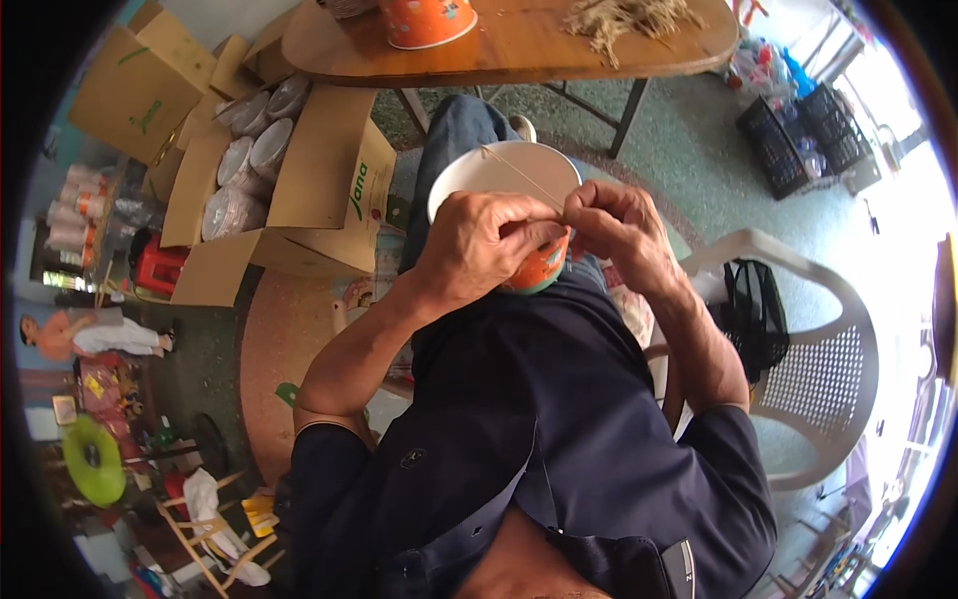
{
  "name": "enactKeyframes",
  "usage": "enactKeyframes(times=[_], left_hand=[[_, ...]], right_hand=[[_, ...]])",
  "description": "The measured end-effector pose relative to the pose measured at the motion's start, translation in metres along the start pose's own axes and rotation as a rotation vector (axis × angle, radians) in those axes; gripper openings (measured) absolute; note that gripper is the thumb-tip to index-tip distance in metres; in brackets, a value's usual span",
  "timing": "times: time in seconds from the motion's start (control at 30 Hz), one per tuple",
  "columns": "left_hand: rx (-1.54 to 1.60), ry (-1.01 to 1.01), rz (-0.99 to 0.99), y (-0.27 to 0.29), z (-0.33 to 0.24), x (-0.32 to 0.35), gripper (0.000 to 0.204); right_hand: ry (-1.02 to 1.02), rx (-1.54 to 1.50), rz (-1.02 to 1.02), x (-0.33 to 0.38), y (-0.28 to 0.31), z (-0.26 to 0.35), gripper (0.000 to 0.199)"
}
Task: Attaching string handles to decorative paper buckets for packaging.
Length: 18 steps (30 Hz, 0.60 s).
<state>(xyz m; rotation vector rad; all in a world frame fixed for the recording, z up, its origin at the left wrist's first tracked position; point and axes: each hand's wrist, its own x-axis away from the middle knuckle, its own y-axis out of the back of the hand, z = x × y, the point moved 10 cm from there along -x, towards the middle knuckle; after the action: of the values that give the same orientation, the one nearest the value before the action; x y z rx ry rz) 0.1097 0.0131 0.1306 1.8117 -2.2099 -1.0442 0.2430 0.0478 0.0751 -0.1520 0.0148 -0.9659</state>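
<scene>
A paper bucket, white inside and patterned orange outside, rests tilted on my lap with its mouth toward the table. A thin length of twine crosses the mouth from the far rim to the near rim. My left hand grips the near rim, thumb along the orange wall. Close beside it, my right hand is closed in a pinch at the twine's near end. The exact spot where the twine meets the rim is hidden by my fingers.
Ahead, a wooden table bears another orange bucket and a bundle of loose twine. An open cardboard box at left holds wrapped bucket stacks. Black crates and a plastic chair stand right. A person is far left.
</scene>
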Motion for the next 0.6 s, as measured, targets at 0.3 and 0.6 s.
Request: enactKeyframes(times=[0.3,0.6], left_hand=[[0.106,0.017,0.196,0.001,-0.008,0.0,0.016],[0.749,0.31,0.49,-0.025,0.024,0.002,0.021]], right_hand=[[0.196,0.232,-0.006,0.015,-0.021,0.036,0.012],[0.274,-0.042,0.074,0.012,-0.02,0.036,0.01]])
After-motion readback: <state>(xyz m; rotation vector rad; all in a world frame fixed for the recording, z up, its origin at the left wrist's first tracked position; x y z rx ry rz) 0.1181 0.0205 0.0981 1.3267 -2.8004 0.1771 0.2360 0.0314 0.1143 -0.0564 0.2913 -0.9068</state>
